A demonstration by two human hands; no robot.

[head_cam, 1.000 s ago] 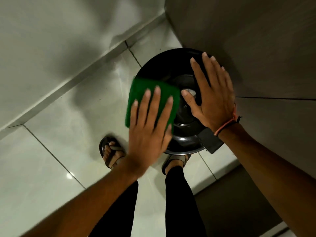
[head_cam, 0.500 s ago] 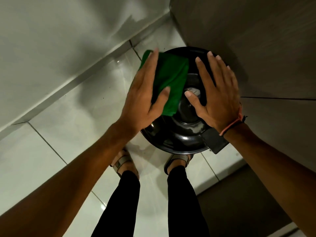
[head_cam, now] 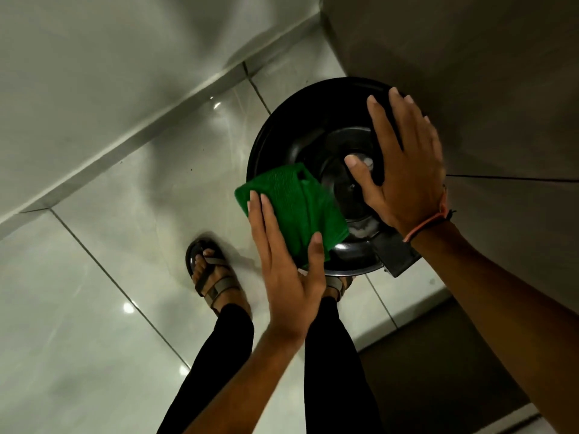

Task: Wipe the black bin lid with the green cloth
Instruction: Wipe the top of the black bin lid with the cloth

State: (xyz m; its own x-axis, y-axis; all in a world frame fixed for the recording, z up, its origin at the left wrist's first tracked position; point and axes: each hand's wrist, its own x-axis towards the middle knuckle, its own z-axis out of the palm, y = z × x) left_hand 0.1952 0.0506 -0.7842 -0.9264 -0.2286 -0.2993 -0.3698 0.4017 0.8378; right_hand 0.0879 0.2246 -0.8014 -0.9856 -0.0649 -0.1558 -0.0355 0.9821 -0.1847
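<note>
A round glossy black bin lid (head_cam: pixel 300 133) sits in a floor corner, seen from above. A folded green cloth (head_cam: pixel 294 205) lies on the lid's near left rim. My left hand (head_cam: pixel 286 270) presses flat on the cloth's near edge, fingers straight, thumb at its right side. My right hand (head_cam: pixel 407 170) rests flat on the lid's right half, fingers spread, thumb near the lid's centre knob. A red cord is on that wrist.
Pale glossy floor tiles (head_cam: pixel 141 214) spread to the left. A wall (head_cam: pixel 78 73) runs along the far left and a grey panel (head_cam: pixel 485 89) stands right behind the bin. My sandalled foot (head_cam: pixel 213 274) stands left of the bin; a black pedal (head_cam: pixel 394 258) juts at the bin's near right.
My left hand has dragged the green cloth from the lid's far left down to its near left rim. My right hand has stayed on the lid.
</note>
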